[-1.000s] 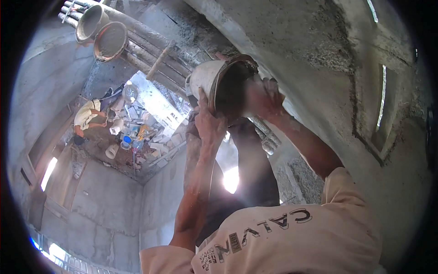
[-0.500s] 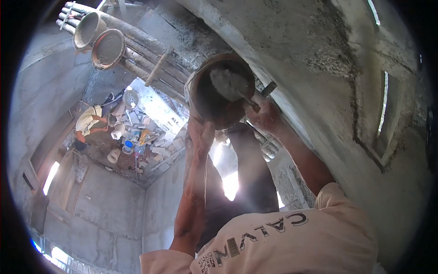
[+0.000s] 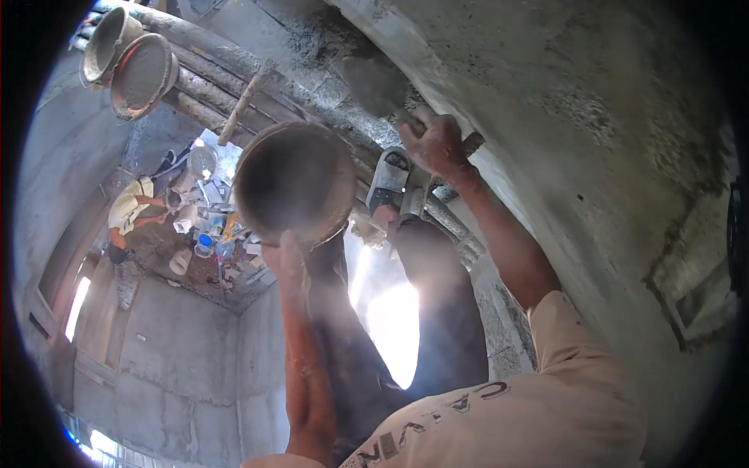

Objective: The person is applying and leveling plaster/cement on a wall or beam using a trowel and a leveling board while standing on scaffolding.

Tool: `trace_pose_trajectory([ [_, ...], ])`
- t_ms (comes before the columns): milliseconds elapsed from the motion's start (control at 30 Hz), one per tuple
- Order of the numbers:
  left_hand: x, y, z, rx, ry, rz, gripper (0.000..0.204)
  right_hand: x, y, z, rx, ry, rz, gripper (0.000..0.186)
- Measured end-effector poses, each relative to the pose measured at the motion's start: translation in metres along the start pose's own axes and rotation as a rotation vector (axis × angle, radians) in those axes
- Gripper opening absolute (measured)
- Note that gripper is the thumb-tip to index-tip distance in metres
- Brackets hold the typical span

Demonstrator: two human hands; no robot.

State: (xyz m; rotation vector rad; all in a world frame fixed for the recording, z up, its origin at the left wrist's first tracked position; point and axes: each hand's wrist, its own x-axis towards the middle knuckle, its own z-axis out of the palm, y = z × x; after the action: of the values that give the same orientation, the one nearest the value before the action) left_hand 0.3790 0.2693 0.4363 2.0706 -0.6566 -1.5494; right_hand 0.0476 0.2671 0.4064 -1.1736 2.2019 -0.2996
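My left hand (image 3: 289,265) grips the near rim of a round mortar bucket (image 3: 342,187), its mouth turned up toward me and its inside dark. Up and to the right, my right hand (image 3: 437,147) is closed round the handle of a trowel (image 3: 374,84). The trowel's blade is blurred by motion, over the ledge beside the grey plastered wall (image 3: 499,101). Whether mortar lies on the blade I cannot tell. A sandalled foot (image 3: 392,170) of mine stands on the scaffold between bucket and right hand.
Scaffold poles (image 3: 204,95) run across the upper left, where two more buckets (image 3: 170,76) stand, at least one with grey mortar. Far below, a person (image 3: 129,204) bends near rubble, containers and a blue-topped item (image 3: 204,240). Bright gaps show between my legs.
My right hand has lifted the mortar-loaded trowel out of the bucket and moved it up toward the wall ledge. The bucket, in my left hand, has shifted left and lower.
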Motion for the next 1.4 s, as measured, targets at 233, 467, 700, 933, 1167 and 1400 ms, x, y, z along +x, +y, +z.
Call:
trace_pose_trajectory([
  [233, 0.043, -0.029, -0.054, 0.097, 0.116, 0.022, 0.024, 0.063, 0.038, 0.038, 0.821, -0.672, 0.402, 0.026],
  [467, 0.023, -0.02, -0.044, 0.267, 0.027, 0.099, 0.031, 0.001, 0.052, -0.08, 0.597, -0.043, 0.521, 0.032],
  [700, -0.021, 0.027, 0.012, 0.248, -0.14, 0.086, 0.044, -0.073, -0.022, -0.051, -0.111, -0.409, -0.368, 0.024],
  [933, -0.068, 0.08, 0.063, 0.588, -0.281, 0.336, 0.056, -0.085, -0.094, -0.044, -0.581, -0.265, -0.444, 0.015],
  [1167, -0.095, 0.12, 0.073, 0.671, -0.349, 0.395, 0.067, -0.089, -0.039, -0.056, -0.617, 0.078, -0.625, 0.033],
  [1400, -0.078, 0.116, 0.057, 0.532, -0.431, 0.409, 0.077, -0.093, -0.05, -0.021, 0.048, -0.432, -0.156, 0.034],
])
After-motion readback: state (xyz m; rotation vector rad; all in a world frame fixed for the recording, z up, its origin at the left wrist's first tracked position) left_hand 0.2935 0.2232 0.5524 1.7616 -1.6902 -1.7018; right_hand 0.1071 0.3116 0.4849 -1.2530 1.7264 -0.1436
